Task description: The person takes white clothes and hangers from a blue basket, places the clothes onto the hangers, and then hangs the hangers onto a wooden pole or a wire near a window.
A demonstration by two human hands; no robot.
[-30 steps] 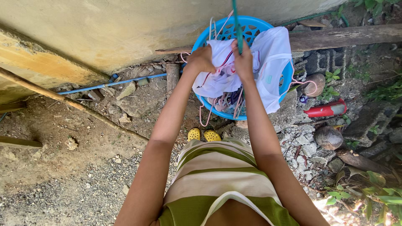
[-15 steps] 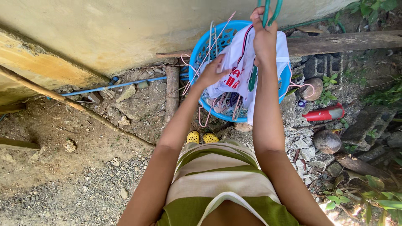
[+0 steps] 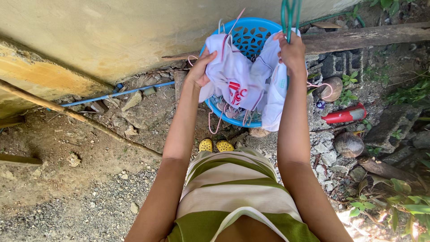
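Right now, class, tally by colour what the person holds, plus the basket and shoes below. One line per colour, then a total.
White: 1, the white garment, held by the left hand
Green: 1, the green hanger, gripped by the right hand
Blue: 1, the blue basket
Yellow: 2, the yellow shoes
Total: 5

Seen from above, a person's two hands hold a white shirt (image 3: 244, 85) over a blue laundry basket (image 3: 251, 36) set against a pale wall (image 3: 112, 31). The left hand (image 3: 200, 69) grips the cloth's left edge; the right hand (image 3: 292, 51) clasps the fabric together with a green hanger (image 3: 289, 13). Pink hangers (image 3: 215, 121) spill from the basket. A red bottle (image 3: 346, 115) lies among rubble at right, yellow shoes (image 3: 217, 145) near the basket.
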